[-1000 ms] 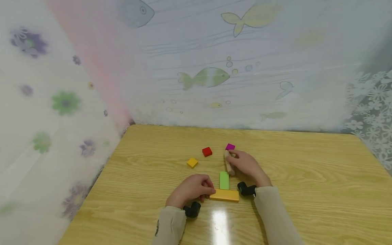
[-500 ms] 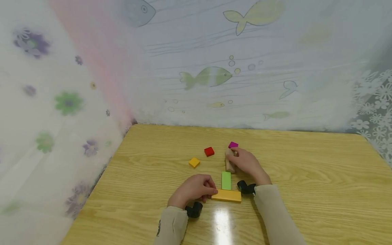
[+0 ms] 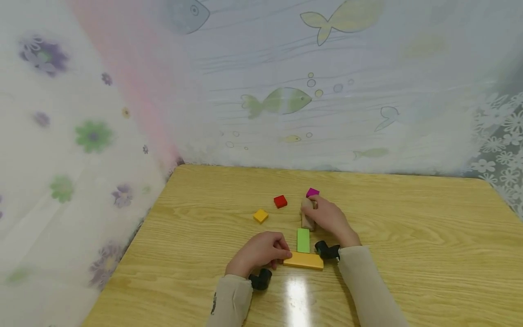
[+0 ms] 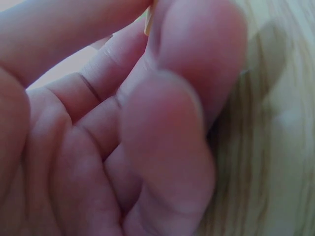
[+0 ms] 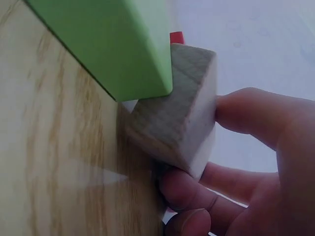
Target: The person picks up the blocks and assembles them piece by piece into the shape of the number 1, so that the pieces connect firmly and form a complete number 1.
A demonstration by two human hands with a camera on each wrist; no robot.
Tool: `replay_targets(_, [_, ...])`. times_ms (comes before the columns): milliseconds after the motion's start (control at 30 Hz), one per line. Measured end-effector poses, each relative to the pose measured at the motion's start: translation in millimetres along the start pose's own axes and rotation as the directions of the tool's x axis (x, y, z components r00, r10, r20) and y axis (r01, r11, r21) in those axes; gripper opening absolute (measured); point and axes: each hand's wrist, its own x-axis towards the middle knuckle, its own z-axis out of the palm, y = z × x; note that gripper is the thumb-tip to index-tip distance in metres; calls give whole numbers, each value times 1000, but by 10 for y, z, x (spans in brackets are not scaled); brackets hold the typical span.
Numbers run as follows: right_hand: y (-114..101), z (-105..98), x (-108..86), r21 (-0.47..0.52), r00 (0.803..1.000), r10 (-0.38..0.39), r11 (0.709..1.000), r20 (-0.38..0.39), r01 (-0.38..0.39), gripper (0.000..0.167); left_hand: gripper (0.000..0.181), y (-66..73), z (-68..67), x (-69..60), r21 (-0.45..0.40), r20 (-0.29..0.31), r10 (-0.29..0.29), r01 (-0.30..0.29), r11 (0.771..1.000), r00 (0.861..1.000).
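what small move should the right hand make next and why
Perhaps ease the wooden block slightly left, into line with the green block: the right hand grips it at the green block's far end, and the head view shows it sitting slightly right.

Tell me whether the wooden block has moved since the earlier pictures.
Yes: in the head view, against the green block, the wooden block has turned, its near end swinging left, so it lines up more closely with it.
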Motion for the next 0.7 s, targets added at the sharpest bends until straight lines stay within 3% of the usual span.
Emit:
replay_targets(400, [10,12,-10,13,1000,17,1000,8,-17,61,13,19,17,-11,-5,-1,-7,7,1000,1000])
replay_targets(700, [98,-16,30,89,999,-48,995,19,46,51,13,25,4,-13,6,-18,-12,12,1000,1000])
